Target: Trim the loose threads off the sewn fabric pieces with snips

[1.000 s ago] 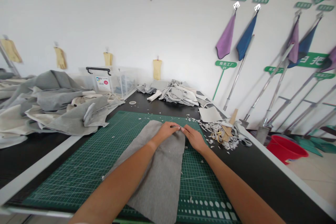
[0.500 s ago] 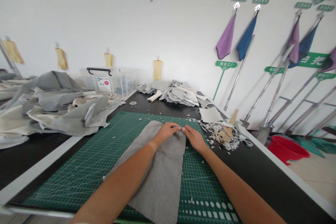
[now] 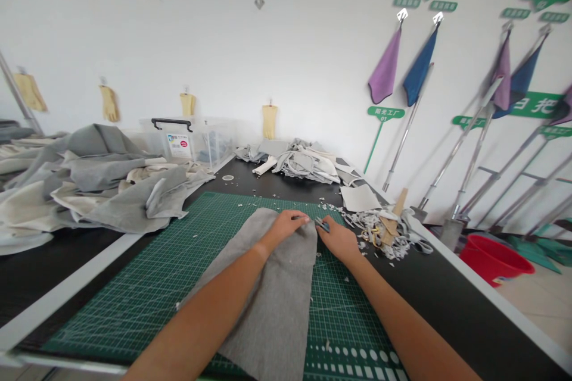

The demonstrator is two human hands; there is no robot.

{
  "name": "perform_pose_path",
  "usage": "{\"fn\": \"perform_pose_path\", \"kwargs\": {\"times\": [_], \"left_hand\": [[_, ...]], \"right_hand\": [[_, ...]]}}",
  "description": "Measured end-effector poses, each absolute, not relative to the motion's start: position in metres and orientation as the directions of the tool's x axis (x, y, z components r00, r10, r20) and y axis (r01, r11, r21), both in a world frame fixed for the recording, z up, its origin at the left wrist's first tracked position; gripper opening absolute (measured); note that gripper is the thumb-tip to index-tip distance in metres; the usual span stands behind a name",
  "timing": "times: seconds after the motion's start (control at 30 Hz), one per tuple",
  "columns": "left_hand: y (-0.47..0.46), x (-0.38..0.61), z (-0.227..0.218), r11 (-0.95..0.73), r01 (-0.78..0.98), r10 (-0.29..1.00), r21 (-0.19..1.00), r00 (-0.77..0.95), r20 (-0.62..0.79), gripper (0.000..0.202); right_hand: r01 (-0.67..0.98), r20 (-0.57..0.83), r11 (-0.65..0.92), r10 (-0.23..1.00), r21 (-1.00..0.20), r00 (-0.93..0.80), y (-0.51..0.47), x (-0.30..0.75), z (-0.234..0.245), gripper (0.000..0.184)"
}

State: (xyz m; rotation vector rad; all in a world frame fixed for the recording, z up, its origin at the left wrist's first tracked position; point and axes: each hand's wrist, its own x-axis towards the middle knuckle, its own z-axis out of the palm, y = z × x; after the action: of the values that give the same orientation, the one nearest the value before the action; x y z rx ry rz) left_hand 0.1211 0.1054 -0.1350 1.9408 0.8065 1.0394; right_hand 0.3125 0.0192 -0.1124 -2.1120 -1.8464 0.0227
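Since the earlier head view, the right hand (image 3: 340,240) has drawn back, showing a small blue-grey tool (image 3: 322,225) clamped in its grip. Over the cutting mat's (image 3: 156,286) far half, the left hand (image 3: 286,226) pinches the grey cloth (image 3: 281,303), which lies on that mat.

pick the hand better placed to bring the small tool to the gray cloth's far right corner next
Probably the right hand: it holds the small tool near the far right corner of the gray cloth, which the left hand pinches.
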Motion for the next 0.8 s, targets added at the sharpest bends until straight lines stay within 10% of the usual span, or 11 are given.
{"fn": "perform_pose_path", "kwargs": {"times": [0.6, 0.8], "left_hand": [[0.101, 0.121, -0.132, -0.526, 0.141, 0.790, 0.839, 0.447, 0.420, 0.027], [0.095, 0.122, -0.127, -0.553, 0.127, 0.792, 0.824, 0.387, 0.472, 0.025]], "right_hand": [[0.982, 0.346, -0.075, 0.929, -0.172, 0.131, 0.006, 0.300, -0.105, 0.024], [0.839, 0.344, 0.079, 0.930, -0.538, 0.133, 0.008, 0.293, -0.103, 0.040]]}}
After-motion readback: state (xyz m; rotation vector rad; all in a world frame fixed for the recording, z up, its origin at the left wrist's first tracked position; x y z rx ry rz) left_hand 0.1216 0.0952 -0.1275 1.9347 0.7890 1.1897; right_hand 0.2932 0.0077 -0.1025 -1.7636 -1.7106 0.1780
